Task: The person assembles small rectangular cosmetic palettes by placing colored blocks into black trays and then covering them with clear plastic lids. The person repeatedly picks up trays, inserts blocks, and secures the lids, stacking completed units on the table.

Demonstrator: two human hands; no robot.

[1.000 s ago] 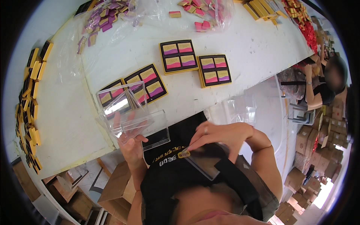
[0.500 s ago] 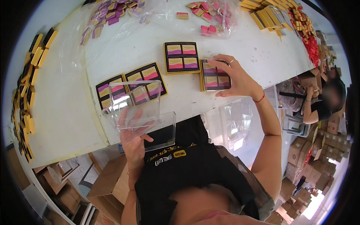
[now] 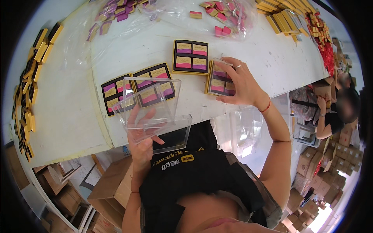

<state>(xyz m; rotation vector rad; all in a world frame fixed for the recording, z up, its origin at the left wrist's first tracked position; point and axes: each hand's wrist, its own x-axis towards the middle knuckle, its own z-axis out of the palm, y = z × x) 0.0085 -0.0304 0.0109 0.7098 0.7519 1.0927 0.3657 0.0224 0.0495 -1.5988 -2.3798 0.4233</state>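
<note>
My left hand point(image 3: 140, 145) holds several clear plastic lids point(image 3: 185, 134), fanned at different angles above the table's near edge. My right hand point(image 3: 247, 83) is around a lidded chocolate box point(image 3: 218, 86), thumb at its near side and fingers at its far side. A clear lid lies over that box, slightly askew to the gold edge at its left. Just left of it stands an uncovered black-and-gold box point(image 3: 190, 56) with purple and pink wrapped chocolates in its compartments. Two more such boxes, a middle one point(image 3: 153, 77) and a left one point(image 3: 112, 95), sit side by side, partly behind the lids.
On the white table point(image 3: 74, 116), loose purple chocolates point(image 3: 122, 11) and pink chocolates point(image 3: 223, 15) lie on plastic bags at the back. Stacked gold boxes point(image 3: 285, 23) and red packing point(image 3: 324, 50) are at far right, stacked black-and-gold boxes point(image 3: 33, 85) at left. Another person point(image 3: 330, 120) works at right.
My right hand has turned a little and shifted slightly toward me on the lidded box, which now sits more tilted. The lids in my left hand have moved slightly right. The view has shifted a little.
</note>
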